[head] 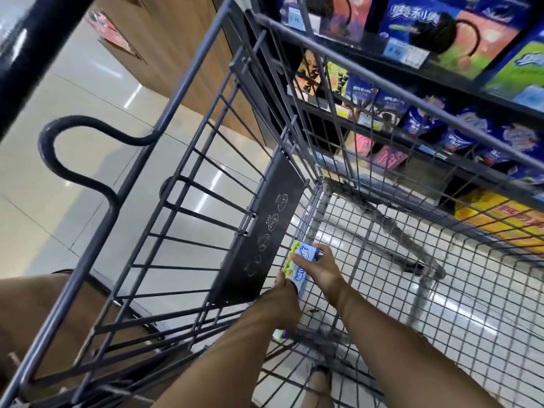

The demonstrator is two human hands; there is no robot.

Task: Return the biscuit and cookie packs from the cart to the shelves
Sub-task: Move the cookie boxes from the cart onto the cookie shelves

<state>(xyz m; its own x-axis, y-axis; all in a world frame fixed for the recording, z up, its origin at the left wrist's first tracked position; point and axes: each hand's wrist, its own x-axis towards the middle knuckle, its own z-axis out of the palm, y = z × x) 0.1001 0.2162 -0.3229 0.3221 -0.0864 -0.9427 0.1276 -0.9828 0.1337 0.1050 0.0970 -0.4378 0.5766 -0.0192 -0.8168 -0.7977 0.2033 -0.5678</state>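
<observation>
Both my arms reach down into the grey wire cart [188, 119]. A small cookie box [303, 254], printed blue, white and yellow-green, lies against the cart's dark back panel [265, 231] near the mesh floor. My right hand [322, 270] grips the box from the right, thumb across its top face. My left hand [281, 293] holds the box's near left edge, its fingertips mostly hidden behind it. A scrap of another blue-white pack [279, 334] shows under my left forearm. Shelves [382, 57] of blue cookie packs stand beyond the cart on the right.
The cart's wire side [412, 142] rises between my hands and the shelves. Price tags [394, 50] hang on the shelf edges. Yellow packs [500, 219] fill the lowest shelf. Glossy tiled floor [73, 107] lies to the left, and a black curved handle [59, 154] juts from the cart's frame.
</observation>
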